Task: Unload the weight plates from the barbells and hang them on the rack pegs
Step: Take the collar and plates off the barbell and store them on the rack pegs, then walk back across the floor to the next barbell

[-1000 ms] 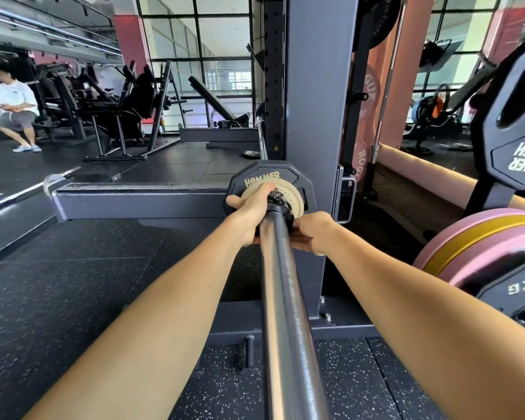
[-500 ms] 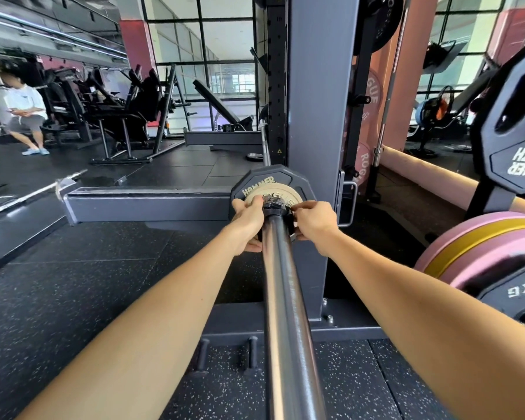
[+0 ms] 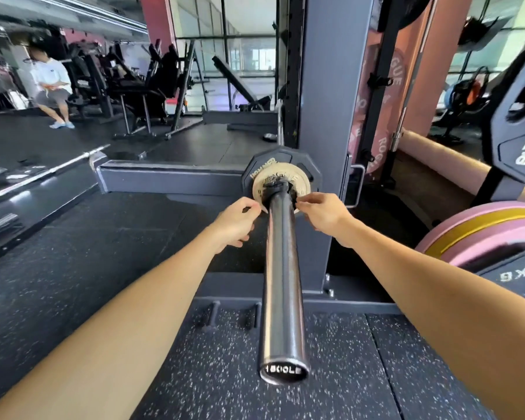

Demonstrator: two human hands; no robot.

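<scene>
- Fingers (image 3: 256, 207) of left hand (image 3: 235, 221) and fingers (image 3: 305, 204) of right hand (image 3: 323, 215) loosely curled either side of barbell sleeve (image 3: 282, 268), tips at or just short of black collar (image 3: 278, 189); actual pinch on it not clear, nothing else held.
- Beyond the fingers: grey rack upright (image 3: 331, 116), broad, rising out of view.
- Off to the right of the fingers: pink and yellow plates (image 3: 482, 231), plus a black Hammer plate (image 3: 515, 140) above them, apparently already stored.
- Just past the fingertips: black plate (image 3: 255, 168) on the sleeve, furthest in.
- In front of it, touching: small cream plate (image 3: 267, 180), pinned by the collar.
- Judged early for this bar: collar on, both plates loaded; collar off first, then cream plate, then black plate, each to a peg.
</scene>
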